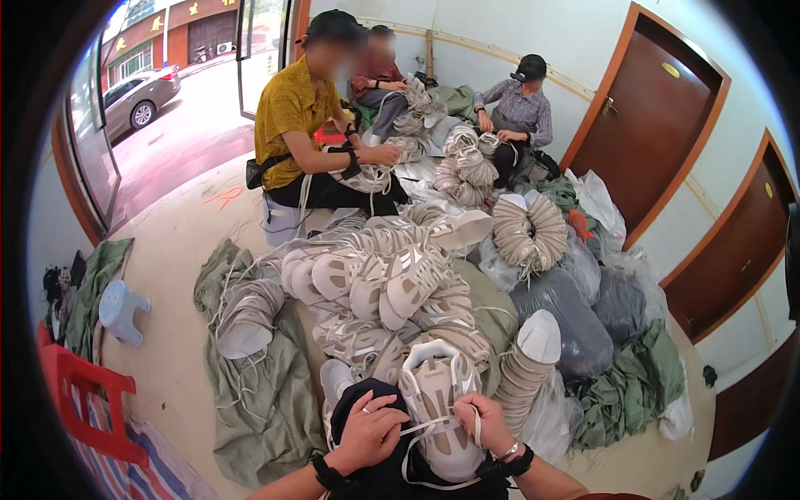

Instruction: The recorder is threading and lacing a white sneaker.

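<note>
Shoe-upper pile (375, 283) crowds hands (425, 429) lacing upper (437, 400).

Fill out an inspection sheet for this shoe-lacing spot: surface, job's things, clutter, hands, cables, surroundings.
Surface: pale floor with green cloth sheets spread under the work.
Job's things: beige-and-white shoe upper on the lap, white lace stretched across it.
Clutter: heap of shoe uppers, ringed stacks, grey filled bags.
Hands: left hand pinches the lace, ring on one finger; right hand grips the lace at the upper.
Cables: nothing seen.
Surroundings: three people seated with uppers, brown doors, blue stool, red chair, car outside.
</note>
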